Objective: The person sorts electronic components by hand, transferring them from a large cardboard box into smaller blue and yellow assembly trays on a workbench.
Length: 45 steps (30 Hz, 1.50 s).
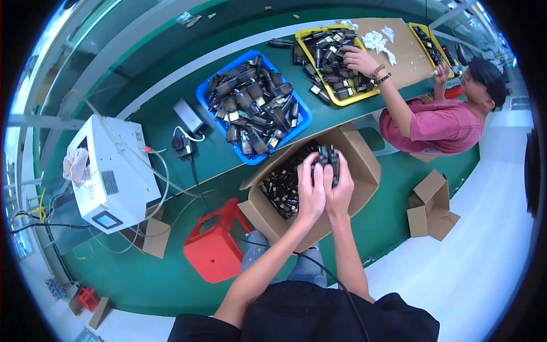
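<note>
My left hand (pixel 311 196) and my right hand (pixel 339 194) are pressed side by side, thumbs together, around a small bunch of dark bottle-shaped pieces (pixel 327 156). Their exact kind cannot be made out. Both hands are above an open cardboard box (pixel 364 165), and many similar dark pieces (pixel 282 188) with pale gold patches lie inside it. Beyond the box, on the green table, stands a blue tray (pixel 307 121) heaped with such pieces. My fingers hide part of what I hold.
A co-worker in a pink shirt (pixel 444 126) reaches into a yellow tray (pixel 342 102) at the right. White machine (pixel 117 171) with hoses stands left, near a small grey box (pixel 188 116). A red stool (pixel 213 251) is beside my legs; another open carton (pixel 430 208) sits on the floor.
</note>
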Motion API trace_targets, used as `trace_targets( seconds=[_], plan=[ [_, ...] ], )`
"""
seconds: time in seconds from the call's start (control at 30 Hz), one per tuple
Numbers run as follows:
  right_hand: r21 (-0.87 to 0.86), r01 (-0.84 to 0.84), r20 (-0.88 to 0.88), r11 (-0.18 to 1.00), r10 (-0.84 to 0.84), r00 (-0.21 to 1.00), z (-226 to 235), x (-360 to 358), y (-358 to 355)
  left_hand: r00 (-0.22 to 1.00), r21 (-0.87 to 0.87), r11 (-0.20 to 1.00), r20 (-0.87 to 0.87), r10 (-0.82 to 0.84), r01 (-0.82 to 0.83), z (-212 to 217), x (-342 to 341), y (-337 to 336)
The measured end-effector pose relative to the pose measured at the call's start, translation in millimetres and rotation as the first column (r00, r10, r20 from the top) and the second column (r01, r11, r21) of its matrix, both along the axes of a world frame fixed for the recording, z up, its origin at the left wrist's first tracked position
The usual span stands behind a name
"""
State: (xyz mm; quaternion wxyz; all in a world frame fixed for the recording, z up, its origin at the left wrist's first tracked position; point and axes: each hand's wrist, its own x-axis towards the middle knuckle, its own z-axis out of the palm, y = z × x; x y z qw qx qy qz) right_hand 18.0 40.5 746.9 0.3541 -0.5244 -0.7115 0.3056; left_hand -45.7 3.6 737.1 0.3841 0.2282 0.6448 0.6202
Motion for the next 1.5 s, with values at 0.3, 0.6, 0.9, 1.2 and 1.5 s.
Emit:
trace_targets(
  seconds=[0.3, 0.6, 0.9, 1.2, 1.5],
  plan=[
    [0.146, -0.125, -0.191, 0.981, 0.152, 0.97, 28.2, -130.7, 83.6, 0.958, 0.173, 0.971, -0.204, 0.2, -0.165, 29.8, -127.0, 77.4],
    [0.16, -0.126, -0.232, 0.979, 0.162, 0.959, 7.4, -148.1, 75.1, 0.96, 0.121, 0.968, -0.147, 0.238, -0.221, 11.9, -138.1, 66.9],
    [0.057, -0.154, -0.292, 0.986, 0.164, 0.942, -10.6, -155.1, 83.6, 0.949, 0.071, 0.978, -0.237, 0.206, -0.195, -6.7, -150.3, 77.1],
    [0.083, -0.078, -0.334, 0.993, 0.102, 0.937, -8.2, -179.1, 103.5, 0.932, 0.031, 0.988, -0.328, 0.156, -0.154, 7.3, -175.1, 99.4],
    [0.095, 0.18, -0.41, 0.979, -0.126, 0.903, 22.3, -89.9, 106.5, 0.921, 0.06, 0.997, -0.388, -0.012, 0.038, 56.7, -84.7, 114.8]
  ],
)
